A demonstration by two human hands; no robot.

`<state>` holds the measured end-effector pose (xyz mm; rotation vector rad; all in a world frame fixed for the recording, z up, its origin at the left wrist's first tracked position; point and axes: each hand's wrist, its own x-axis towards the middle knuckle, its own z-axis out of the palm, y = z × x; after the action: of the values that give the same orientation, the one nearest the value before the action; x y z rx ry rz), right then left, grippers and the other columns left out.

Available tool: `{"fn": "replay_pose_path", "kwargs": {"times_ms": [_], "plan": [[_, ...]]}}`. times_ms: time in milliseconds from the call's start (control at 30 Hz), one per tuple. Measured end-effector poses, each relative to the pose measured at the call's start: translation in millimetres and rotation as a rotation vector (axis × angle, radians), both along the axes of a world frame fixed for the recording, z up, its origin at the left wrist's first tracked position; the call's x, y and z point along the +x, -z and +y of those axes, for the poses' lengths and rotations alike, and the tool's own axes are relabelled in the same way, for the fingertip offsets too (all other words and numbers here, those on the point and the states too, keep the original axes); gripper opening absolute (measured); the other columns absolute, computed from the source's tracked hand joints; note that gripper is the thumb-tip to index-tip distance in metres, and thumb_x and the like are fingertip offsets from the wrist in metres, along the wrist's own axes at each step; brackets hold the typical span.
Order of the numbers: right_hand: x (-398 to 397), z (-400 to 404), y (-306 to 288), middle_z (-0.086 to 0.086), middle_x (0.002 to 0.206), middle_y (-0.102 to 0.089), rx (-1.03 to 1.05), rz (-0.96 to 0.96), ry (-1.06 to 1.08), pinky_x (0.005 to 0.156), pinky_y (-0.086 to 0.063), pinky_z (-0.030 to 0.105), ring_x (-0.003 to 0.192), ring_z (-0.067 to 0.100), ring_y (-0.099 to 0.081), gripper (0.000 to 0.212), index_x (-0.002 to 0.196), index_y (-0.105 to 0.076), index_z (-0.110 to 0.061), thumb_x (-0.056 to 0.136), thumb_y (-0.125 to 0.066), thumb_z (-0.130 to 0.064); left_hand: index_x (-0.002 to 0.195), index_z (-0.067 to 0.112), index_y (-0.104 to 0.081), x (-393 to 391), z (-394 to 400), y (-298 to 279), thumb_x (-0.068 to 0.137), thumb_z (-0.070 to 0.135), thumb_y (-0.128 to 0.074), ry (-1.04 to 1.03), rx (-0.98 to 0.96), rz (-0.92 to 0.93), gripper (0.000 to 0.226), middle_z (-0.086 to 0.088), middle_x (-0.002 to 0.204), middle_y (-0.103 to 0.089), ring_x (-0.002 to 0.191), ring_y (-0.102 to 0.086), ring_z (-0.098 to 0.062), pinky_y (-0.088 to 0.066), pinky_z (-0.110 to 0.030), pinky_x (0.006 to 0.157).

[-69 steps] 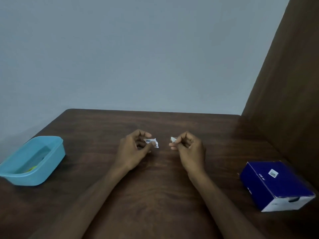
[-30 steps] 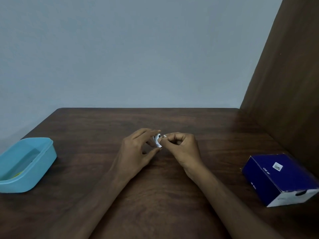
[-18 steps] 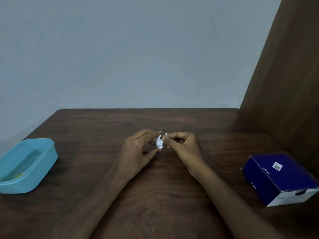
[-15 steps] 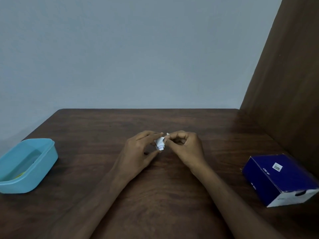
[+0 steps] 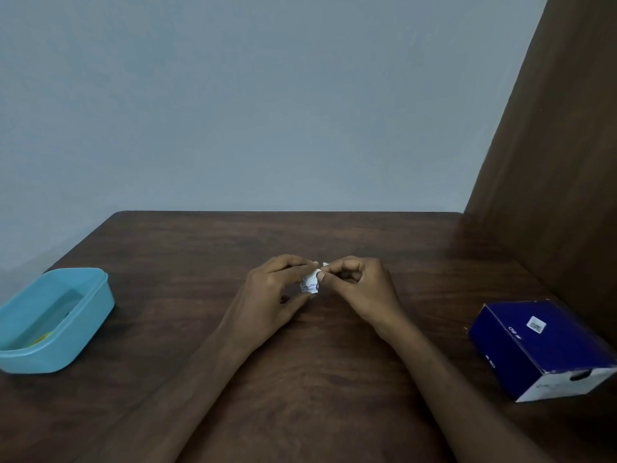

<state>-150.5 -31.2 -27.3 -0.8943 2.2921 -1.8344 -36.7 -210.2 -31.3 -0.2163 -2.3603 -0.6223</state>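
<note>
Between both hands, mid-worktop (image 5: 317,379): small white packet (image 5: 310,283), pinched by left hand (image 5: 267,302) and right hand (image 5: 362,289), fingertips together on it.
In the way: fingers cover its top edge.
Further out: teal tub (image 5: 85,329) far left, blue box (image 5: 534,345) far right, both well apart.
Look: white, crumpled, dark print.
Axis: roughly upright, print facing the camera.

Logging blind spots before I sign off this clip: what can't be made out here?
Head view only.
- small white packet: its print is too small to read; fingers of the left hand and right hand cover much of it.
- blue tub: the frame's left edge cuts it; the yellow bit inside is too small to identify.
- dark blue box: lettering too small to read; the right edge clips its corner.
</note>
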Motion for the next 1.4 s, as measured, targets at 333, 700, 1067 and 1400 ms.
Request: {"fn": "replay_pose_path", "kwargs": {"times_ms": [333,700,1067,1400], "plan": [[2,-3,2,-0.01,0.084,-0.081,0.071,0.04,0.056,0.085,-0.065,0.041,0.08,0.007,-0.078,0.01,0.08,-0.084,-0.023,0.077,-0.091,-0.017,0.135,0.025,-0.073,0,2,1,0.088,0.014,-0.085,-0.005,-0.096,-0.016,0.05,0.011,0.129,-0.069,0.119,-0.064,-0.009,-0.059,-0.03,0.093],[2,-3,1,-0.01,0.071,-0.076,0.09,0.152,0.096,0.066,-0.055,0.023,0.067,0.004,-0.073,0.012,0.068,-0.077,-0.019,0.077,-0.083,-0.013,0.127,0.04,-0.072,4,6,-7,0.085,0.048,-0.086,-0.106,-0.012,-0.043,0.045,0.022,0.119,-0.065,0.111,-0.058,-0.004,-0.054,-0.023,0.083],[6,-1,-2,-0.012,0.083,-0.082,0.134,0.003,-0.012,0.084,-0.064,0.034,0.085,0.0,-0.078,0.007,0.077,-0.082,-0.02,0.078,-0.082,-0.013,0.113,0.016,-0.081,6,2,-8,0.102,0.009,-0.071,0.005,0.553,-0.151,0.016,0.009,0.104,-0.082,0.077,-0.081,-0.015,-0.066,-0.028,0.068],[3,0,-2,-0.013,0.072,-0.079,0.119,0.005,0.075,0.068,-0.05,0.014,0.08,-0.01,-0.073,0.013,0.069,-0.081,-0.018,0.079,-0.082,-0.011,0.13,0.035,-0.073,9,5,-11,0.085,0.029,-0.092,0.074,0.347,-0.223,0.049,0.019,0.112,-0.078,0.089,-0.078,-0.009,-0.065,-0.028,0.069]]}}
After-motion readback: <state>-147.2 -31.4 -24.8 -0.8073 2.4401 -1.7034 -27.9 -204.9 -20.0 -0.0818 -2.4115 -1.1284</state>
